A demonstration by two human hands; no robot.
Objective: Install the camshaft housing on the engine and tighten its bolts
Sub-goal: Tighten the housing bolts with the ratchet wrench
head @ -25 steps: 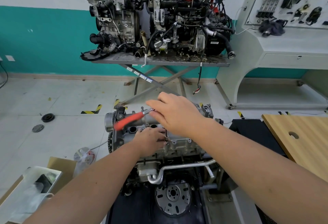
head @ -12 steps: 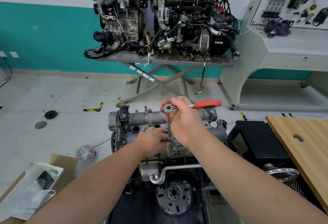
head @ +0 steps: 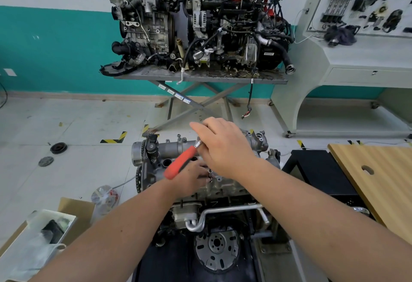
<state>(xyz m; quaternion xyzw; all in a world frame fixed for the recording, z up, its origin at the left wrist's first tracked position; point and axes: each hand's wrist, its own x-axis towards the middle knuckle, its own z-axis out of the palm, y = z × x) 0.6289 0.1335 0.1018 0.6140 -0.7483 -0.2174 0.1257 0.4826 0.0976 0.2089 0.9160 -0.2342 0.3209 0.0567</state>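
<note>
Because it is cast metal, the camshaft housing [head: 178, 147] looks rigid and heavy, something to lift by its two ends rather than by any fitting; it already sits on top of the engine [head: 200, 183], spanning its far edge. One ratchet [head: 181, 162] with a red handle is at work over the housing's near edge, handle angled down toward the left. The right hand [head: 225, 147] curls over the ratchet's head, where the grip is steel and probably slick with oil. The left hand [head: 192, 178] lies under the handle with fingers bent at the socket extension [head: 210, 173]; whether it pinches that shaft cannot be told. Bolts under the hands are hidden, so no count holds. Beyond the engine's far edge, two more engines [head: 196, 20] stand on one folding table [head: 200, 77]. Two hands, one tool.
</note>
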